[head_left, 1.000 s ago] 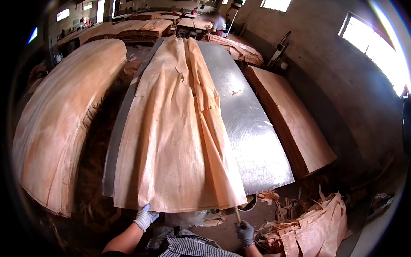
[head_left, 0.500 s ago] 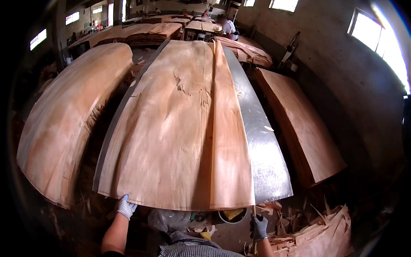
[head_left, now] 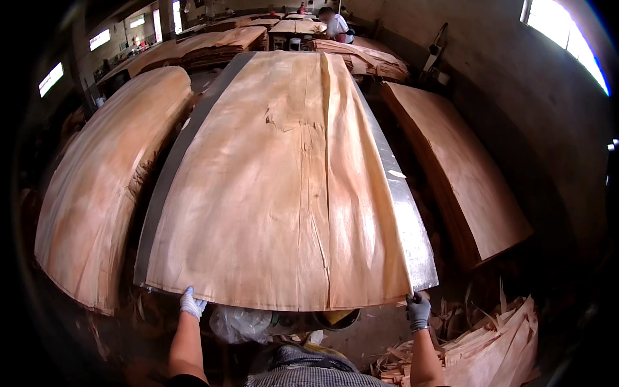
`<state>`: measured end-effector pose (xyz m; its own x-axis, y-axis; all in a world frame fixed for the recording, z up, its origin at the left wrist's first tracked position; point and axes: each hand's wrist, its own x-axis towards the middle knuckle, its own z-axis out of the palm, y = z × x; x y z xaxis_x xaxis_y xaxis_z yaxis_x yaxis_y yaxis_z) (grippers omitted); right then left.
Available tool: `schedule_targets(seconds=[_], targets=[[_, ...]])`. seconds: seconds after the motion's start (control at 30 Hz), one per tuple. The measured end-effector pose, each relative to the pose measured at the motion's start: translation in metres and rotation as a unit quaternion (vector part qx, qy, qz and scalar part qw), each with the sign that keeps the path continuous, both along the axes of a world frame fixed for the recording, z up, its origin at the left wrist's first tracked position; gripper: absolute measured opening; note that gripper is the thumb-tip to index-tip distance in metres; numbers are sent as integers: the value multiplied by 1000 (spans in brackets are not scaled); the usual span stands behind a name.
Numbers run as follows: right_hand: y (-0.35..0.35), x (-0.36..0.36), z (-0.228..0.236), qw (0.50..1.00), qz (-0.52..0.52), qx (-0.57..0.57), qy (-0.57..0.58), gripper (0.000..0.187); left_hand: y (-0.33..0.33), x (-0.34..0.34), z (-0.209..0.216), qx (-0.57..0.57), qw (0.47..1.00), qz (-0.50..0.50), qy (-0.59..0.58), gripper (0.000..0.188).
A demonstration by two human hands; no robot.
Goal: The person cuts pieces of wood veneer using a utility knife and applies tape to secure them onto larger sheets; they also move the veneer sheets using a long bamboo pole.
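A large sheet of pale wood veneer [head_left: 238, 213] lies along a metal-topped table [head_left: 422, 261], with a torn patch toward its far end. A long dark seam runs down it, and the rippled right-hand strip of veneer [head_left: 367, 226] lies beside that seam. My left hand [head_left: 192, 304], in a light glove, pinches the near edge close to the left corner. At the near right corner my right hand [head_left: 418, 312], in a grey glove, has its fingers closed on the strip's edge. The undersides of both grips are hidden.
Veneer stacks stand to the left [head_left: 116, 187] and right [head_left: 464, 174]. Veneer scraps [head_left: 490, 348] are heaped at lower right. Under the near edge are a clear plastic bag [head_left: 242, 324] and a bucket [head_left: 338, 320]. A person [head_left: 336, 27] stands beyond the far end.
The right-hand strip, standing up in a fold before, now lies flatter and farther right, covering more metal. My right hand has moved up and right to its corner; my left stays at the edge.
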<state>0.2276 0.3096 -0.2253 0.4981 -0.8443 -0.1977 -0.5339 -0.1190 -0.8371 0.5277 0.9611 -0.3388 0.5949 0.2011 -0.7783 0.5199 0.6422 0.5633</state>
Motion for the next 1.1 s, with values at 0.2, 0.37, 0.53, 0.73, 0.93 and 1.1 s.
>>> schedule_targets(seconds=[0.2, 0.37, 0.53, 0.73, 0.93, 1.1], targets=[[-25, -16, -22, 994, -8, 25, -111, 7, -9, -13, 3, -12, 1000, 2, -21, 46], [-58, 31, -17, 997, 20, 40, -60, 14, -39, 11, 18, 63, 996, -62, 16, 65], [-39, -59, -62, 966, 49, -233, 99, 23, -38, -23, 60, 155, 922, -332, 129, 73], [47, -18, -46, 983, -29, 169, -63, 19, -185, -28, 96, 587, 617, -464, -242, 41], [-32, -22, -20, 993, -33, 97, -50, 15, -258, -43, 65, 685, 358, -564, -290, 76], [-116, -73, -72, 985, 0, -173, 25, 25, -268, -47, 63, 690, 332, -576, -286, 77]])
